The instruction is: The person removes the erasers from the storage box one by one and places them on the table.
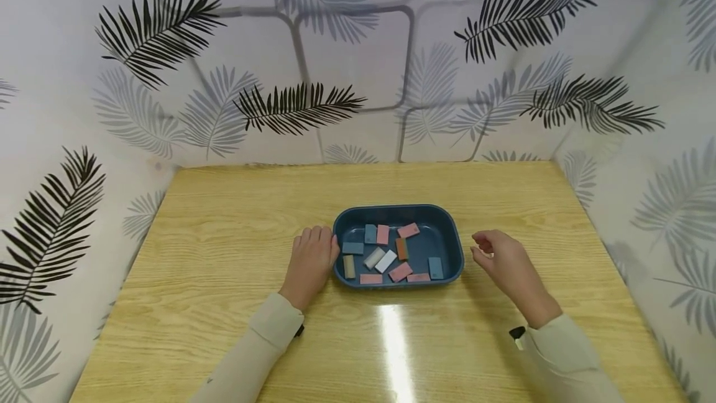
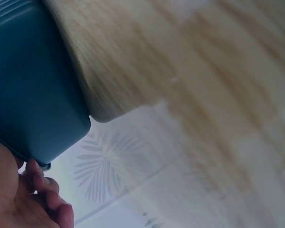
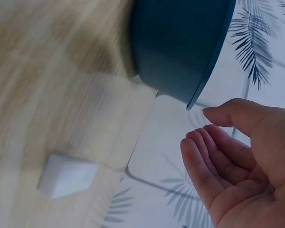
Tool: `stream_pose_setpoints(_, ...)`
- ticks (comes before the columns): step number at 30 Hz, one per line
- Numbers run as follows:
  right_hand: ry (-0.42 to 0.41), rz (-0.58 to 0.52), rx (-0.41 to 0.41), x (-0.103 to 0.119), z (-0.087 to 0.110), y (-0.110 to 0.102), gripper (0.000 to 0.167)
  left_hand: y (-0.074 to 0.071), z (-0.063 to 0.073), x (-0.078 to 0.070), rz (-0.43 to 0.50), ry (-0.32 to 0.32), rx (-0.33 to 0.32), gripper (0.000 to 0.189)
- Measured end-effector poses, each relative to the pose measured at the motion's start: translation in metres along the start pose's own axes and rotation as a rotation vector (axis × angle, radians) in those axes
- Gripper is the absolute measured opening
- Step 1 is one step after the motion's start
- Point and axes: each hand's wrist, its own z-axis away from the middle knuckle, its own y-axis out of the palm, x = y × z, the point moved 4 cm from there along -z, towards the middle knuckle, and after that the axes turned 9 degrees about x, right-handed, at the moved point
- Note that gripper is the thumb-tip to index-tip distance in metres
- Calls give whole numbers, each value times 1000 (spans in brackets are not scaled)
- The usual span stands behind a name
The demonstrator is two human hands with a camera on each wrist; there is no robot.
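A blue oblong tub (image 1: 461, 266) stands on the table, holding several small flat rectangular blocks. Among them are a pink block (image 1: 400, 272), a white one (image 1: 386, 261), an orange-brown one (image 1: 401, 249) and a blue one (image 1: 436, 268). My left hand (image 1: 313, 260) holds the tub's left rim; in the left wrist view its bent fingers (image 2: 52, 202) touch the rim near a corner. To the right of the tub, and apart from it, my right hand (image 1: 506, 260) hovers with loosely bent fingers and a gap to the thumb. Nothing is in it.
A white block (image 3: 69, 175) lies on the table in the right wrist view; I cannot make it out in the head view. The wooden table (image 1: 224, 216) meets leaf-patterned walls (image 1: 358, 67) at the back and sides.
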Motion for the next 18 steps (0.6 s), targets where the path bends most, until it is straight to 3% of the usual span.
stream_pose_setpoints(8,-76,2,117,24,-24,8,24,0,1,0,-6,6,-17,17)
stream_pose_setpoints(14,-159,82,230,37,-44,18,28,-1,0,0,-18,9,-16,19)
stream_pose_setpoints(18,-214,127,265,44,-53,25,31,-1,0,-1,-21,14,-16,20)
